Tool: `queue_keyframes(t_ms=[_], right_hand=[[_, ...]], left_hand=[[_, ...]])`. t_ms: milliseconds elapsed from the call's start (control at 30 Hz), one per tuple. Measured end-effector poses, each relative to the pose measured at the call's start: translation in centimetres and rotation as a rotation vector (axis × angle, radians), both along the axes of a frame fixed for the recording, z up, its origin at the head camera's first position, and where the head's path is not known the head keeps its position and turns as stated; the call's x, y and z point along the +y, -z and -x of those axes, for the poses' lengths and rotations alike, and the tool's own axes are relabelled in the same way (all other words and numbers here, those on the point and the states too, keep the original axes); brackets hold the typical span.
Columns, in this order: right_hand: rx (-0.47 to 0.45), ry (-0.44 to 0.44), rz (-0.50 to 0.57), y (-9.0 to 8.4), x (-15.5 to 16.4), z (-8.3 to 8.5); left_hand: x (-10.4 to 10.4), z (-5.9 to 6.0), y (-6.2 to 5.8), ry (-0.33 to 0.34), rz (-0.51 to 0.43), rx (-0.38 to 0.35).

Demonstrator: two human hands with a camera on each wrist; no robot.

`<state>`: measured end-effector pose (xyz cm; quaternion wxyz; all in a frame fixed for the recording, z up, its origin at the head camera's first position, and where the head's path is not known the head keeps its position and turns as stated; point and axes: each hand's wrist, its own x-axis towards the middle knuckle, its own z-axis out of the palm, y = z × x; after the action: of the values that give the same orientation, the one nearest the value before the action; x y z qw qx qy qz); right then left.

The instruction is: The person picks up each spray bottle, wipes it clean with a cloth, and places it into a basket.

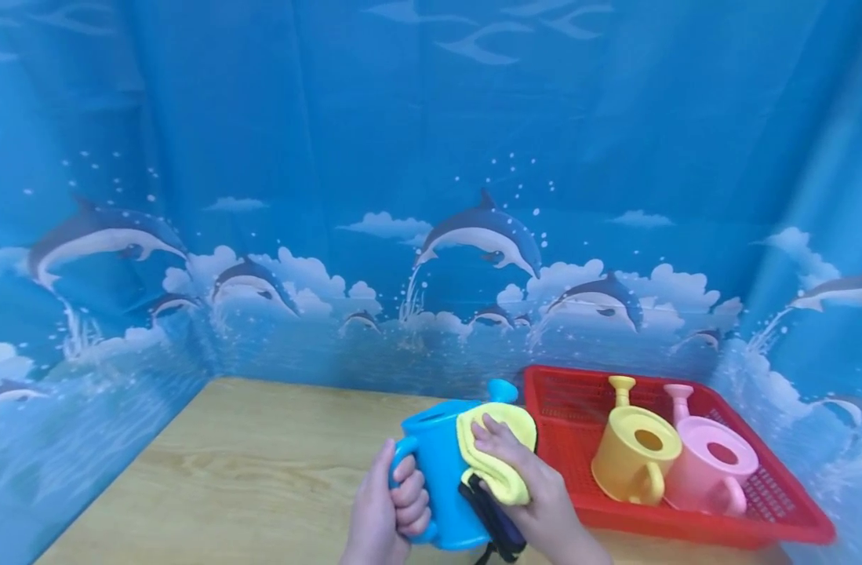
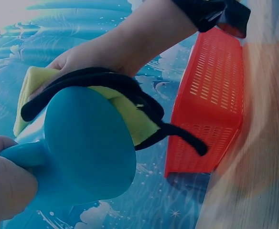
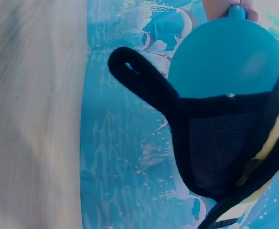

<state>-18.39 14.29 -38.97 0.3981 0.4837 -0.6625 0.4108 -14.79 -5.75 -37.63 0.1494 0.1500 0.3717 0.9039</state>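
Observation:
My left hand [image 1: 391, 506] grips the handle of a blue watering can [image 1: 441, 471], fingers curled round it. The can is held up over the table, and its round base [image 2: 89, 143] faces the left wrist camera. With my right hand [image 1: 536, 490] I hold a folded yellow cloth [image 1: 497, 447] against the can's right side, below the blue sprinkler head. The cloth has a black edge and a dark patch [image 3: 220, 143]. A black hanging loop [image 3: 142, 78] sticks out from its corner. Part of the can's spout is hidden behind the cloth.
A red plastic basket [image 1: 685, 524] stands on the wooden table [image 1: 261, 463] at the right. In it sit a yellow watering can [image 1: 624, 463] and a pink watering can [image 1: 699, 479], side by side. A blue dolphin-print curtain [image 1: 374, 157] encloses the table's back and sides.

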Motion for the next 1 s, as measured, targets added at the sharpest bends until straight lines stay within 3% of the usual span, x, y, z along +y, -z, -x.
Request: queue_keyframes(t_ms=[167, 467, 633, 767, 867, 1000], right_hand=[[0.009, -0.115, -0.045, 0.6, 0.1, -0.3], [0.091, -0.19, -0.21, 1.5, 1.3, -2.4], [0.018, -0.224, -0.211, 1.7, 1.9, -2.9], [-0.03, -0.251, -0.122, 1.9, 1.9, -2.6], [-0.134, -0.164, -0.028, 1.9, 1.8, -2.6], [-0.251, 0.085, 0.045, 0.8, 0.8, -2.8]], left_hand=[[-0.3, 0.0, 0.0, -0.028, -0.02, -0.008], [-0.7, 0.2, -0.3, -0.051, -0.039, 0.003], [-0.8, 0.2, -0.6, -0.042, -0.035, 0.009], [-0.7, 0.0, -0.6, -0.02, -0.037, 0.007], [-0.5, 0.0, -0.5, 0.008, -0.05, 0.041], [-0.1, -0.1, -0.3, 0.036, -0.061, 0.092]])
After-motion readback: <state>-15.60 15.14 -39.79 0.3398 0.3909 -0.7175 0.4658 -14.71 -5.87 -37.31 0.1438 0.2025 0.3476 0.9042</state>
